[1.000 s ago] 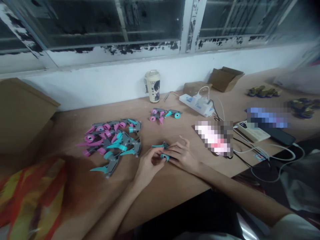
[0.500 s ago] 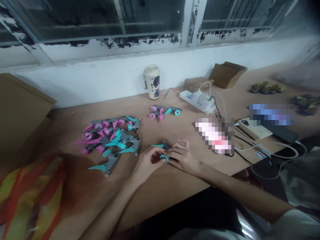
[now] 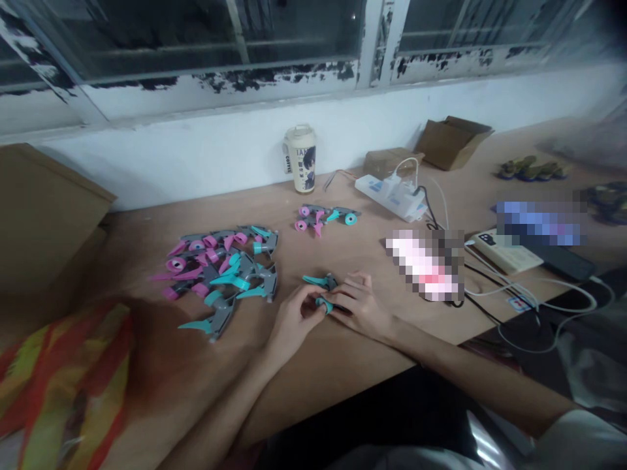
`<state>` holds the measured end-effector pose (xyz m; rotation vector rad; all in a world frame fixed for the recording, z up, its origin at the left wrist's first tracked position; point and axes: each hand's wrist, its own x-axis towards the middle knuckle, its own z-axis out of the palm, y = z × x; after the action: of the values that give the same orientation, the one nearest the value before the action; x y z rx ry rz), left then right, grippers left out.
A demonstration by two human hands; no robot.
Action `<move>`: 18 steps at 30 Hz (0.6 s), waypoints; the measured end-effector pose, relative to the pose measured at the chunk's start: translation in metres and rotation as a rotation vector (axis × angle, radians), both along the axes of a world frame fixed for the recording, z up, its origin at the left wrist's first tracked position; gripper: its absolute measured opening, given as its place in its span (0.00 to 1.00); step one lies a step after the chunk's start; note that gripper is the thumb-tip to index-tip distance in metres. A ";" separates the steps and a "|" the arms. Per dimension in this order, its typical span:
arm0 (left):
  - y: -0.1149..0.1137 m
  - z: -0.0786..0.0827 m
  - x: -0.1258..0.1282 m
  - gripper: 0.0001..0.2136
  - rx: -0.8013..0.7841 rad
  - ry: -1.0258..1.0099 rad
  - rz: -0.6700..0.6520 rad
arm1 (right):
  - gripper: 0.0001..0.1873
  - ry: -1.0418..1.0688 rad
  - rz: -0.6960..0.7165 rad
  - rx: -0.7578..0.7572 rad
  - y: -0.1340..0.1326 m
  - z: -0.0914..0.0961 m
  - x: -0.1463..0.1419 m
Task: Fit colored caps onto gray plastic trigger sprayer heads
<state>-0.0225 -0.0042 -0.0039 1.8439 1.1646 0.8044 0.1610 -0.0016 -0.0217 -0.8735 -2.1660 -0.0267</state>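
Note:
Both hands meet over a small grey spray trigger head with teal parts (image 3: 321, 284) near the front middle of the wooden table (image 3: 343, 365). My left hand (image 3: 294, 318) pinches its teal round end from the left. My right hand (image 3: 360, 305) has its fingers curled over the piece from the right. Left of my hands lies a pile of several grey trigger heads with pink and teal parts (image 3: 220, 271). A smaller group of trigger heads (image 3: 326, 217) lies farther back.
A lidded paper cup (image 3: 300, 158) stands at the wall. A white power strip (image 3: 392, 191) with cables, small cardboard boxes (image 3: 453, 141), a large cardboard box (image 3: 44, 215) at left and an orange-yellow bag (image 3: 59, 385) at front left surround the work spot. Phones and cables lie at right.
The view has shifted slightly. My right fingers have curled in closer over the trigger head; both hands stay on it at the same spot.

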 end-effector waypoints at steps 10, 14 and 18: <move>-0.001 -0.003 0.005 0.11 -0.169 -0.197 0.052 | 0.04 0.057 -0.039 -0.026 -0.001 0.001 0.000; -0.001 0.002 0.006 0.13 -0.279 -0.302 0.073 | 0.05 0.134 -0.080 -0.075 -0.003 0.004 -0.001; -0.001 0.006 0.005 0.12 -0.344 -0.348 0.102 | 0.05 0.147 -0.082 -0.087 -0.004 0.005 -0.001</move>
<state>-0.0175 -0.0057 0.0019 1.3131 1.0969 0.8795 0.1602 -0.0054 -0.0164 -0.9823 -2.0056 0.0887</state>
